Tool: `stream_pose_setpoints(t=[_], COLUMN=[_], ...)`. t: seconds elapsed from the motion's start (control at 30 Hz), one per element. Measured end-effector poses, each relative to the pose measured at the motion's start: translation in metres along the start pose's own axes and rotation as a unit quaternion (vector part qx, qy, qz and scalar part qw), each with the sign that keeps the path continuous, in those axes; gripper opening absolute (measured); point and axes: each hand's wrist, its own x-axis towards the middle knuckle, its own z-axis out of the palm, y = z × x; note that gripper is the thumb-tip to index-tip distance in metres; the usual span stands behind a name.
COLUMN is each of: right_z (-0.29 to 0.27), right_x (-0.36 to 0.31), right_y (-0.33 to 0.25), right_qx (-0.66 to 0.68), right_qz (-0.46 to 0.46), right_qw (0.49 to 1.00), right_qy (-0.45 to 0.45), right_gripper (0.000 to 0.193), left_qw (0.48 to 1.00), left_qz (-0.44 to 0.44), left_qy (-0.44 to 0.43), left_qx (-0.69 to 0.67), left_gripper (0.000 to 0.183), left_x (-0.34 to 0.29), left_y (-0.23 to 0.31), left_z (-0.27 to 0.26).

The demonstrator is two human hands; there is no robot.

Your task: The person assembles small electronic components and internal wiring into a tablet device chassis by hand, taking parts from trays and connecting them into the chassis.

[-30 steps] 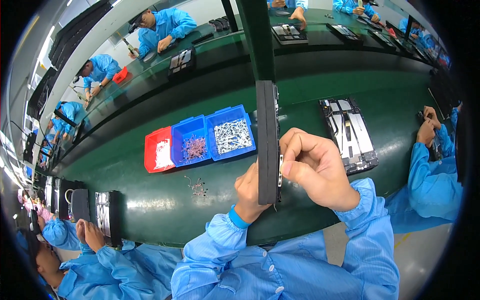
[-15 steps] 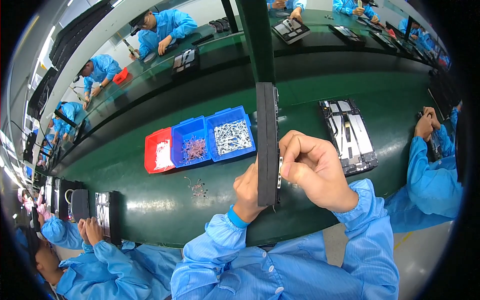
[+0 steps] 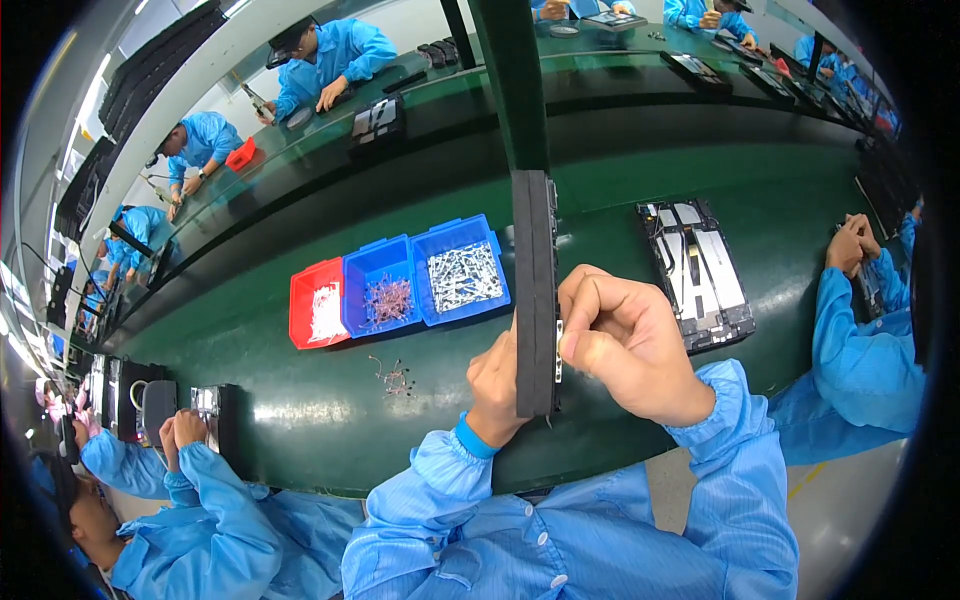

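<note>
Hands first: my left hand (image 3: 497, 385) is wrapped around the bottom part of a thin black panel (image 3: 535, 290), gripping it so it stands up on its edge over the green counter (image 3: 300, 400). My right hand (image 3: 628, 345) is curled shut just beside the panel's right side, and its fingertips (image 3: 572, 345) pinch something tiny and pale against that edge. I cannot tell what the tiny thing is. The panel sits right between my two hands, touching both, and I only see its skinny side. I think the panel is stiff and flat, and not too heavy, since one hand keeps it up. It looks like it could crack or scratch if it fell, so the edges and the lower end seem like the safe spots to hold, not the flat faces. The tiny part would be easy to drop, so a tight pinch is best. Behind my hands are three little bins in a row: a red bin (image 3: 318, 305) with white bits, a blue bin (image 3: 380, 292) with small brownish bits, and another blue bin (image 3: 462, 270) full of shiny screws. A few loose bits (image 3: 392, 375) lie on the counter near them. To the right lies an open device frame (image 3: 695, 270), flat on the counter. Other people in blue coats work nearby.
</note>
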Motion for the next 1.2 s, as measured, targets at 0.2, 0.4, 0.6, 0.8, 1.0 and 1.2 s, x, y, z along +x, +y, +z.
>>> stream_pose_setpoints(t=[0.2,0.4,0.6,0.8,1.0,1.2], right_z=[0.000,-0.002,0.000,-0.002,-0.007,-0.010], right_x=[0.001,0.001,0.002,0.004,0.005,0.006], right_y=[0.000,-0.001,-0.004,-0.004,-0.007,-0.011], right_qx=[-0.011,-0.014,0.017,0.056,0.032,0.036], right_qz=[-0.006,-0.004,0.032,0.057,0.059,0.074], right_qw=[1.000,1.000,0.999,0.996,0.998,0.997], right_qy=[0.001,-0.007,0.008,0.031,0.019,0.015], right_gripper=[0.002,0.003,0.001,0.004,0.004,0.012], left_qw=[1.000,1.000,0.999,0.998,0.993,0.994], left_qz=[0.008,0.026,0.025,0.047,0.062,0.068], left_qy=[-0.003,0.008,0.023,0.036,0.048,0.041], left_qx=[0.006,0.012,0.009,0.029,0.086,0.077], left_gripper=[0.047,0.049,0.051,0.051,0.061,0.063], left_x=[0.000,0.004,0.002,0.007,0.010,0.012], left_y=[0.000,0.002,-0.001,0.000,0.004,0.005], left_z=[0.000,0.001,0.002,0.005,0.004,0.006])
